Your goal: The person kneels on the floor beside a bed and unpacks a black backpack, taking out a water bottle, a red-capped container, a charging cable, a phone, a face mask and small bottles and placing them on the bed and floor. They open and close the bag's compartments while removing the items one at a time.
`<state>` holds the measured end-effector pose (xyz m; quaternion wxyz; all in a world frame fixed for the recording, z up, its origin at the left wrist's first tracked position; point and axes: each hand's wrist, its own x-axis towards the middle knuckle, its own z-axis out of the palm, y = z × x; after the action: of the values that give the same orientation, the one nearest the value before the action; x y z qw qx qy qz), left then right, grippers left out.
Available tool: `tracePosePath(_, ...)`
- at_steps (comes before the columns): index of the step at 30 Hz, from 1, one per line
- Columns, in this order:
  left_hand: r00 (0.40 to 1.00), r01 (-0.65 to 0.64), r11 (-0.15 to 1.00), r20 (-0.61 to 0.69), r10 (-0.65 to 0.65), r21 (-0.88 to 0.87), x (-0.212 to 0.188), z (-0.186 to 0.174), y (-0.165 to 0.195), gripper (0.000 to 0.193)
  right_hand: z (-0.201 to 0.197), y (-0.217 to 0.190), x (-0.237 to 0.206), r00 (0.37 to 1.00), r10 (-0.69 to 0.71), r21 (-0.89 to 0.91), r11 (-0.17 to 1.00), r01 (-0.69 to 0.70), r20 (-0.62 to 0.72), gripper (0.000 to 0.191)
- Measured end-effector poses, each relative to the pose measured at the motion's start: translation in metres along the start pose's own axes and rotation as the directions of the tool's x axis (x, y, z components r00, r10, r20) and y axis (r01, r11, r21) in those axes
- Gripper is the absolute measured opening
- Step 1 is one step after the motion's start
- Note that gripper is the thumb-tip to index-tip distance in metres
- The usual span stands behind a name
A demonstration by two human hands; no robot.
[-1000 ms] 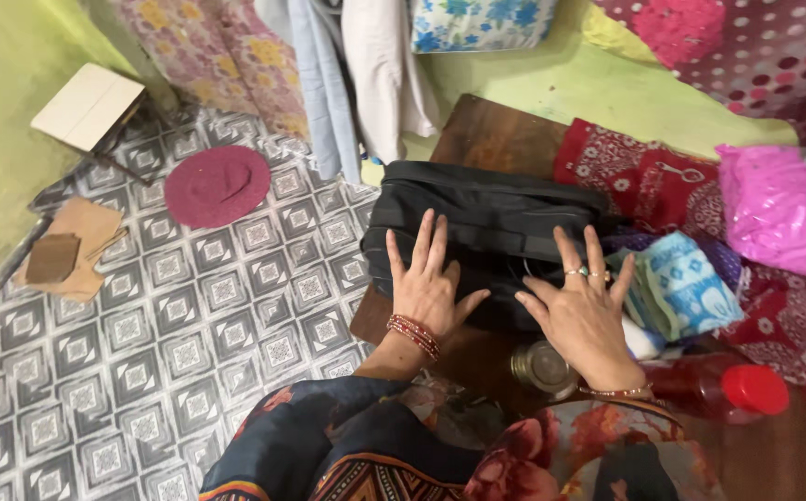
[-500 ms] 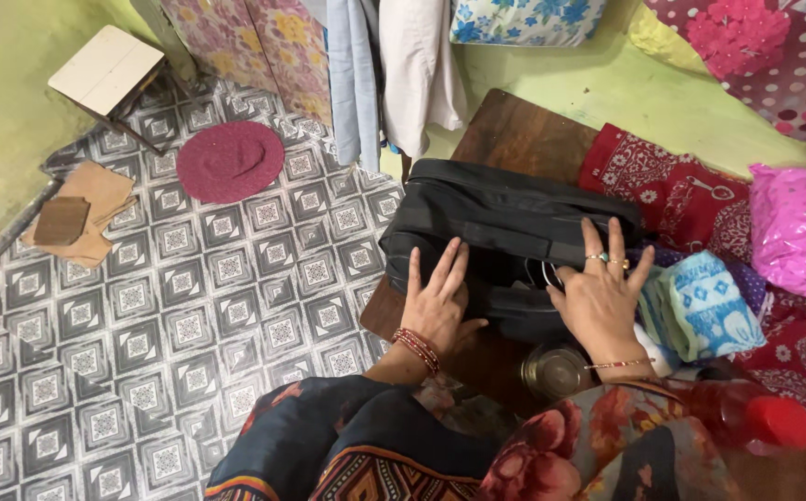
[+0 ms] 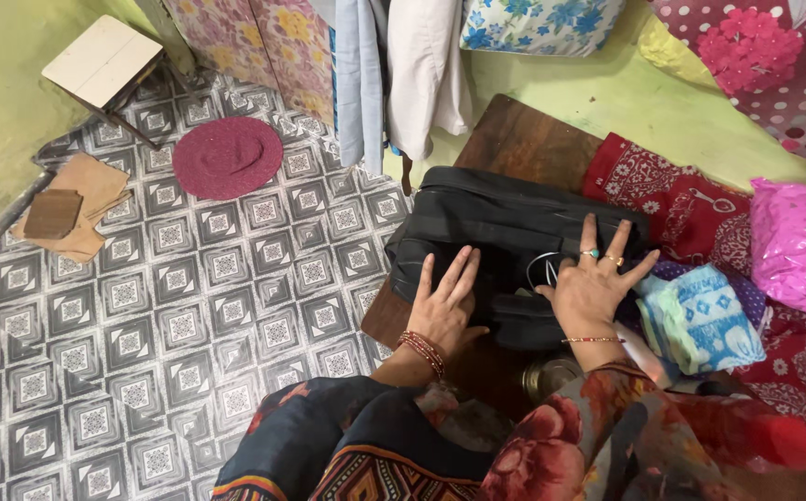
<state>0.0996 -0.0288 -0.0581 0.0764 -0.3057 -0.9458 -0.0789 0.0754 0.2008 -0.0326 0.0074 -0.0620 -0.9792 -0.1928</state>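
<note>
— Black fabric, that bag (image 3: pixel 496 232); where does it lie?

— On the dark wooden table (image 3: pixel 524 139), near its front edge, beside the patterned floor tiles (image 3: pixel 143 325).

— And the hands?

— Both rest flat on the bag, fingers spread, gripping nothing. The left hand (image 3: pixel 447 306) presses near the front corner. The right hand (image 3: pixel 593 283), with rings, lies by a thin white cord (image 3: pixel 544 267).

— Anything close by?

— A folded blue cloth (image 3: pixel 700 315) just right of that hand, and a pink plastic bag (image 3: pixel 797 246) beyond it.
</note>
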Motion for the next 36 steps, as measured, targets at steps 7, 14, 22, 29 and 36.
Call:
tracePosePath(7,0.999,-0.022,1.000,0.050,0.023,-0.013,0.001,0.003,-0.004,0.071,0.017,-0.011,0.011,0.999,-0.033,-0.119,0.992,0.034,0.014,0.040)
tracePosePath(14,0.998,-0.005,0.999,0.054,0.008,-0.049,0.001,0.007,-0.006,0.068,0.039,-0.004,0.010,0.985,-0.048,-0.041,0.998,0.042,-0.163,0.019)
tracePosePath(22,0.999,0.039,0.986,-0.029,-0.045,-0.159,-0.006,0.010,-0.007,0.064,-0.005,0.016,-0.020,0.961,-0.007,0.438,0.889,0.133,-0.277,0.019)
tracePosePath(29,0.975,0.122,0.942,-0.142,-0.174,-0.312,-0.003,-0.008,-0.006,0.048,-0.069,0.050,-0.038,0.931,0.065,0.578,0.799,0.167,-0.360,0.018)
tracePosePath(36,0.854,0.098,0.874,-0.411,-0.320,-0.476,0.012,-0.037,0.006,0.056,-0.121,0.077,-0.053,0.840,0.092,0.614,0.725,0.312,-0.535,0.013)
